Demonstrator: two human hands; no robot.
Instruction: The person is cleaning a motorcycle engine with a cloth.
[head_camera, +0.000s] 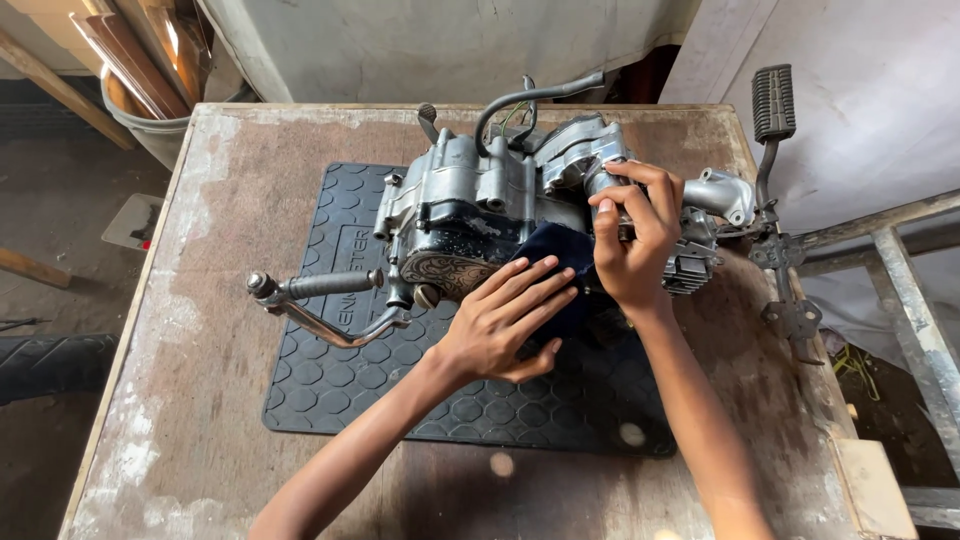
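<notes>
A grey engine (500, 205) lies on a black mat (400, 400) in the middle of the frame, on a worn worktop (180, 400) with scuffed, pale-edged paint. A dark blue cloth (560, 260) sits against the engine's near side, just right of its dark ornamented cover (450, 270).

The left hand (500, 325), at centre frame, lies flat on the cloth with its fingers (535, 280) stretched out and close together, pointing toward the upper right. It presses the cloth against the engine rather than gripping it; the thumb lies low, over the mat.

The right hand (635, 245), right of centre, is closed on a part on the engine's upper right side. Its fingers (655, 185) curl over the top and its thumb comes up from the left, so the part is pinched between them; what exactly it holds is hidden by the hand. A pale metal elbow pipe (725, 195) juts out just right of this hand.

A chrome lever (320, 300) sticks out from the engine toward the left of the frame, over the mat. A black hose (530, 100) arches over the engine's top. At the upper right a pedal (773, 105) with a ribbed rubber pad stands past the worktop's edge. In the upper left corner a bucket (145, 120) holds wooden strips, and a tyre (50, 365) lies on the floor at the left edge.
</notes>
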